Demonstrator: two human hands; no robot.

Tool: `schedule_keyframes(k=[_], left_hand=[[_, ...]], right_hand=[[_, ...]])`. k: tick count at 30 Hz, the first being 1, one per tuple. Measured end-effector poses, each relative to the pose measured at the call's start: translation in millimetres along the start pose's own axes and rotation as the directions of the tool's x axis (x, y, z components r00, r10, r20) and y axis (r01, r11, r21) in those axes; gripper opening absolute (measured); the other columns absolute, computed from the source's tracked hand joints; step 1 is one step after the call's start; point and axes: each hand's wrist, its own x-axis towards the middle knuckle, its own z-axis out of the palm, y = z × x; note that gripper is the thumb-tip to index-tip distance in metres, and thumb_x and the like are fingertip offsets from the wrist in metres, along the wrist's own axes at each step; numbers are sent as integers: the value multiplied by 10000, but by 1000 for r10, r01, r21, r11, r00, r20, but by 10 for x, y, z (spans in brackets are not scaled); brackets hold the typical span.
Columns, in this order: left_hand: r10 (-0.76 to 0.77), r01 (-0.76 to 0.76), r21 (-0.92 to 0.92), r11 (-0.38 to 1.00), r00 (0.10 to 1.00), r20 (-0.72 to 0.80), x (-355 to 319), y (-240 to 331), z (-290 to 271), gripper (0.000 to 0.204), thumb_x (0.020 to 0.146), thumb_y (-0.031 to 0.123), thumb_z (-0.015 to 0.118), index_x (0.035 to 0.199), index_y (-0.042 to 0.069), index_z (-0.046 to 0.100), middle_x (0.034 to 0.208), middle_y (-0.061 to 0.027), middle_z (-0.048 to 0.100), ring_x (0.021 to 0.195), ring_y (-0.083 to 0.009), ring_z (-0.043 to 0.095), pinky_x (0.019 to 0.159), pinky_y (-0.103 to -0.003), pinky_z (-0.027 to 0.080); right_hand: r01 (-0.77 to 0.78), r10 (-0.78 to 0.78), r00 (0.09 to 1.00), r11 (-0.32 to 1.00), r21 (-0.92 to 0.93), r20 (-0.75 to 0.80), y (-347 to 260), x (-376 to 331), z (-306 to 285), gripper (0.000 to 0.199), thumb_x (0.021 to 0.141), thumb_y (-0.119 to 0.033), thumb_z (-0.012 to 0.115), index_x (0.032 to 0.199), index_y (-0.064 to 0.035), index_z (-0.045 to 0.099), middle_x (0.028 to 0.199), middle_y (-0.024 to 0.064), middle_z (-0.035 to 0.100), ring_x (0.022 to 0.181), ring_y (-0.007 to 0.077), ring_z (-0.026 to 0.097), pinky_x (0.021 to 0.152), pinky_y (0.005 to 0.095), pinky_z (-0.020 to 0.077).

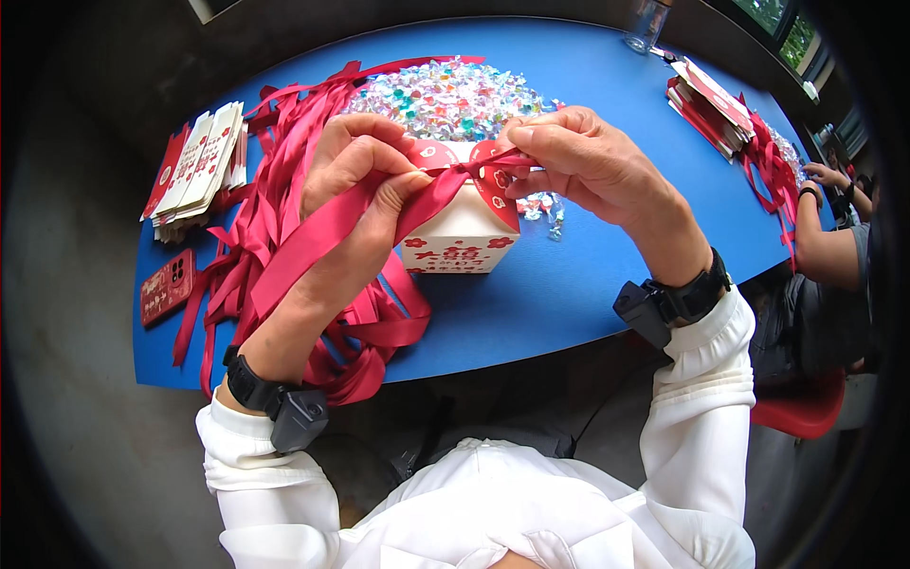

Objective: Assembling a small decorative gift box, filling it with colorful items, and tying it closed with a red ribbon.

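Note:
A white gift box (460, 242) with red printing and red flower shapes stands upright near the table's front edge. Across its red-and-white top runs a red ribbon (436, 196), crossed in a knot at the middle. My left hand (365, 171) pinches the ribbon on the left of the knot, and a broad length hangs from it down over my forearm. On the other side my right hand (573, 156) pinches the ribbon's right part between thumb and forefinger. Both hands hold the ribbon just above the box top.
Many loose red ribbons (275, 204) lie left of the box. Behind it spreads a heap of shiny wrapped candies (450, 95). Flat folded boxes (204, 166) and a red phone (168, 286) rest at left. More flat boxes (711, 109) and another person's arm (825, 237) are at right.

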Motion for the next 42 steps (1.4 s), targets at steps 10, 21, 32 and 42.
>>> schedule_keyframes(k=[10,21,32,42], left_hand=[[-82,81,25,996,996,26,-23,-36,-99,103,836,-33,710,812,-3,614,1091,-95,574,999,-185,582,881,-311,492],[-85,79,122,989,995,44,-54,-66,-219,126,815,2,738,782,-5,617,993,-98,583,898,-210,613,748,-313,528],[-248,535,-618,577,835,491,-118,-88,-405,207,984,76,570,1179,15,604,941,-108,686,858,-155,671,797,-285,539],[-544,678,-107,727,664,513,-4,288,-346,441,875,420,751,946,25,567,686,-80,653,595,-101,618,517,-246,466]], right_hand=[[46,-66,994,972,232,82,92,91,-1,358,1018,-359,570,1011,-29,710,585,-64,424,556,48,454,629,208,420],[-160,119,973,965,207,197,76,-7,-241,223,1052,-235,500,1031,-57,635,539,-91,291,432,16,249,448,212,278],[-112,100,990,986,125,95,60,-48,-175,275,1055,-291,508,1059,-61,658,602,-99,313,494,8,271,440,191,252],[-68,61,993,995,71,97,27,-35,-20,301,1067,-282,475,1135,-39,639,603,-87,337,494,8,269,428,184,217]])
